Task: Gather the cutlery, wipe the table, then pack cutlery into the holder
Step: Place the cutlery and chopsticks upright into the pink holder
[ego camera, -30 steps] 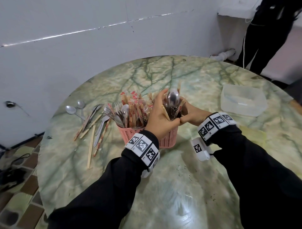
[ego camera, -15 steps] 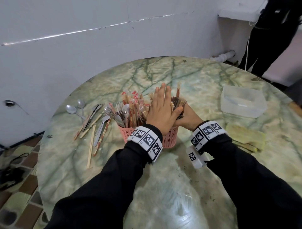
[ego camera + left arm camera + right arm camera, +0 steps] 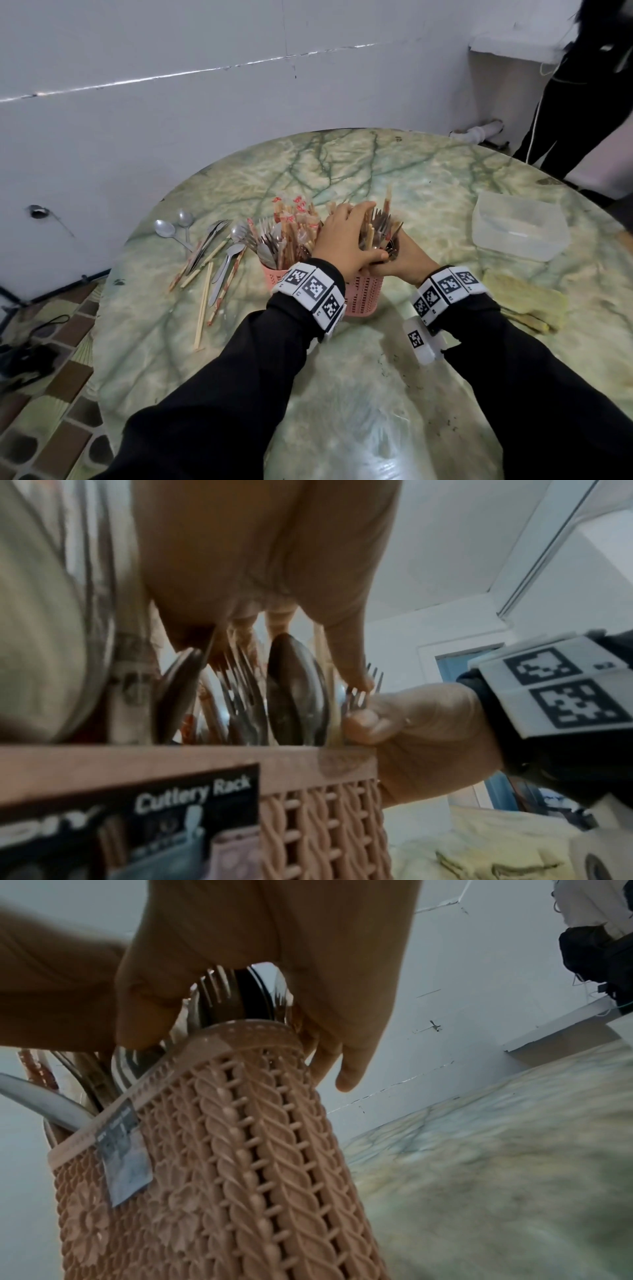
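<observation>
Pink plastic lattice made up the holder (image 3: 363, 294), which stood mid-tabletop (image 3: 342, 394), crammed with forks, spoons and chopsticks; more loose cutlery (image 3: 212, 253) lay beside it to the left. From the head view, the left hand (image 3: 346, 240) lay over the bundle with fingers bent across the tops, while the right hand (image 3: 407, 260) closed on the stems at the rim.

From the left wrist, the right hand's grip was a pinch on fork tines (image 3: 359, 696) just above the rim.

From the right wrist, the holder (image 3: 240, 1150) looked light and springy, likely to tip under its load. The metal pieces seemed stiff, slick and best held by their stems.
</observation>
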